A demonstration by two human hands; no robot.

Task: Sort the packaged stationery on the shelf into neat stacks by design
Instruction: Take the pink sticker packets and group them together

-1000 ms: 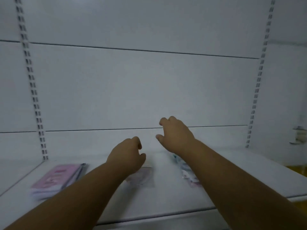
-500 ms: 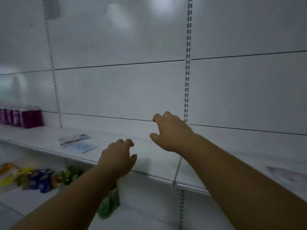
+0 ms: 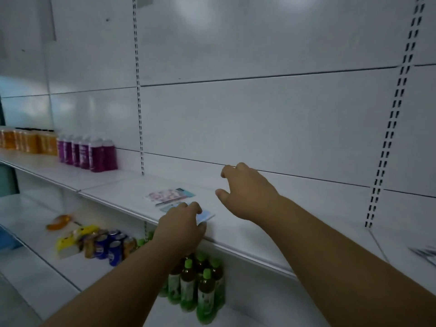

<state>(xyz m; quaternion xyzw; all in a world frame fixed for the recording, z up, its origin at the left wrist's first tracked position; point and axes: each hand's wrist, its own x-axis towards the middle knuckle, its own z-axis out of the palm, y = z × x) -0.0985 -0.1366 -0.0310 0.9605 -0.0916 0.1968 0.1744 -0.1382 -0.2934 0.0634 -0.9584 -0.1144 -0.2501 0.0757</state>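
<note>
Blue-edged packet [image 3: 207,215] at shelf [image 3: 247,232] front edge: left hand [image 3: 180,226] covering it (grip unclear), right hand [image 3: 247,192] hovering loosely curled, holding nothing; next, probably stack with pink packet [image 3: 168,194].

Both forearms are bare right down to the bottom of the view, with no sleeve on either. The left hand [image 3: 180,226] and right hand [image 3: 247,192] wear no gloves, rings or watch.

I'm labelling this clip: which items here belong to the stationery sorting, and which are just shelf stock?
Job: pink packet; blue packet under left hand.
Stock: purple bottles; orange bottles; green-capped bottles; cans.
</note>
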